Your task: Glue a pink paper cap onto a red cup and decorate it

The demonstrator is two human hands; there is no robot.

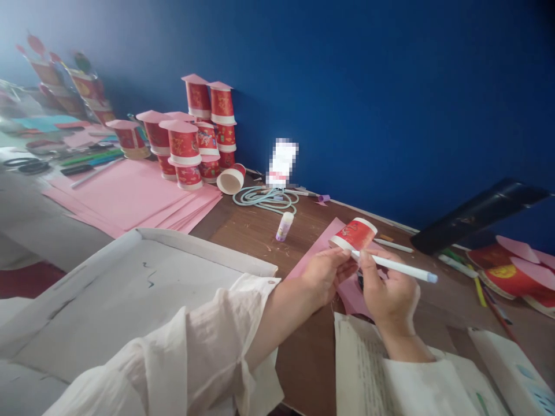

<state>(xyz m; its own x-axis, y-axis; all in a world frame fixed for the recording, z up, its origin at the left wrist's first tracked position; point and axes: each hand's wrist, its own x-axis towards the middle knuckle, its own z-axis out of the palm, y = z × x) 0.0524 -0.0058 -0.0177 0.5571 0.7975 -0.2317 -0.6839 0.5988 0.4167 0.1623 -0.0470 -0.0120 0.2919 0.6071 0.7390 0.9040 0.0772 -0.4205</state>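
Note:
My right hand (392, 294) is closed around a white marker (405, 268), its light-blue end pointing right. The marker's other end reaches the fingertips of my left hand (323, 276). My left fingers are pinched together there; whether they grip the marker's tip or something small, I cannot tell. Just beyond both hands lies a red paper cup (353, 231) with a white rim, tipped on its side. Under it and partly beneath my hands is pink paper (310, 254). A dark object between my hands is mostly hidden.
Stacked red cups (184, 144) with pink paper tops stand at the left, beside pink sheets (130, 193). Nearer are a glue stick (284, 226), a coiled cable (264, 198) and a white box lid (143, 283). An open book (359, 364) and a black tube (472, 216) are right.

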